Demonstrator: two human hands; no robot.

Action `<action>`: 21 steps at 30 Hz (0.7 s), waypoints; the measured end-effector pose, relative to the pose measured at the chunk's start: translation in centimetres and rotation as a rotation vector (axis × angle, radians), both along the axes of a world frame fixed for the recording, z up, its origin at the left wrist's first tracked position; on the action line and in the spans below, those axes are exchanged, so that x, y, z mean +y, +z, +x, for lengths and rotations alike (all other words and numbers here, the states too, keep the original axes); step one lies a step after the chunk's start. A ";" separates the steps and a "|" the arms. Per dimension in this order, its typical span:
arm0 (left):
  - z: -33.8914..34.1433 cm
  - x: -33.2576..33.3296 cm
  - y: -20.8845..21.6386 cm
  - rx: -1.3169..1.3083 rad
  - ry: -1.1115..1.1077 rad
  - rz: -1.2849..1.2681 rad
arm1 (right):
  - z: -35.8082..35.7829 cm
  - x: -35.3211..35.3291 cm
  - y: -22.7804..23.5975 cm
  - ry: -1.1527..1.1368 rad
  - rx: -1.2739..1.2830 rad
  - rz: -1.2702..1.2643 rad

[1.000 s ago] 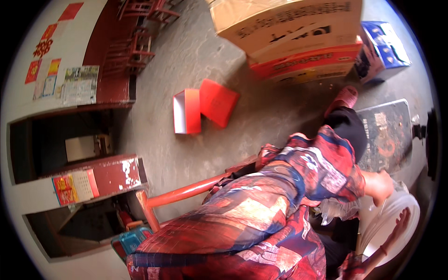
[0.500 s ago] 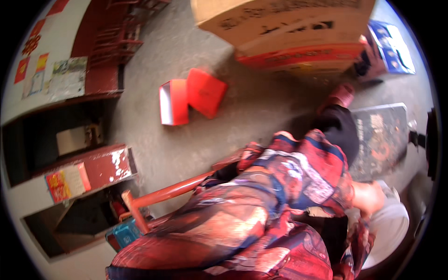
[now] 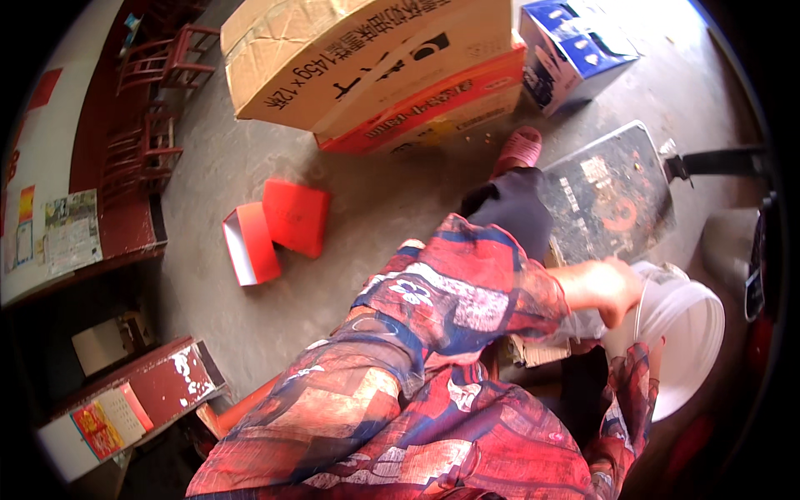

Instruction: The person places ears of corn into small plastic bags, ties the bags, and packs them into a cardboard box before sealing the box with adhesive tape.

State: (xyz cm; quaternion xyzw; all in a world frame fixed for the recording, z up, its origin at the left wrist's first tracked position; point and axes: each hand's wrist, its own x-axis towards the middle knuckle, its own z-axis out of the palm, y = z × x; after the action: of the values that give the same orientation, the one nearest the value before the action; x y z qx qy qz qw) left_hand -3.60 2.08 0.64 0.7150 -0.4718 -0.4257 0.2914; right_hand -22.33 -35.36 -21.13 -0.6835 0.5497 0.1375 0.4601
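My left arm, in a red and blue patterned sleeve, reaches across to the right. My left hand (image 3: 613,290) is closed beside a white plastic bucket (image 3: 687,346); what its fingers grip is hidden. Crumpled clear plastic (image 3: 581,323) shows just below the left wrist. At the lower right, my right hand (image 3: 656,358) lies against the near side of the bucket. Only a sliver of it shows past the sleeve, so its fingers cannot be made out.
A dark board (image 3: 612,196) lies right of my pink-slippered foot (image 3: 521,148). A large cardboard carton (image 3: 375,71) and a blue-white box (image 3: 575,54) stand ahead. Left on the floor are an open red box (image 3: 254,242) and a red lid (image 3: 297,217). Wooden chairs (image 3: 171,62) stand far left.
My view has swung to the right, so the boxes sit further left. My left hand stays by the bucket, now more plainly seen, with the clear plastic below it.
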 end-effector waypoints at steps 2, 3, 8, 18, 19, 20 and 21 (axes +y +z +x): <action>0.1 -0.4 -0.9 -0.083 0.093 -0.026 | -1.2 0.3 1.7 -0.047 -0.042 0.035; 0.6 -0.1 -0.7 -0.107 0.123 -0.076 | -2.1 0.5 3.1 -0.076 -0.059 0.058; 3.0 1.2 -1.0 -0.078 0.220 -0.106 | -2.1 5.3 14.3 -0.191 -0.369 0.204; 1.7 1.2 -1.0 -0.106 0.473 -0.211 | -6.0 28.2 29.5 -0.353 -1.085 0.665; 1.0 1.0 -0.7 -0.133 0.457 -0.253 | -6.5 30.4 29.0 -0.341 -1.055 0.689; 0.7 1.4 -0.6 -0.158 0.467 -0.304 | -6.1 32.7 28.3 -0.322 -1.018 0.734; 0.3 1.9 -0.7 -0.184 0.479 -0.351 | -5.2 35.1 28.1 -0.353 -0.972 0.758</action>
State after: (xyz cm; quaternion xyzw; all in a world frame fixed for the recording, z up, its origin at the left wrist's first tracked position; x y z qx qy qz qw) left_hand -3.29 4.01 -0.02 0.7803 -0.3805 -0.1904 0.4584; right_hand -27.50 -0.31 6.97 -0.3570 0.2960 -0.0812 0.8822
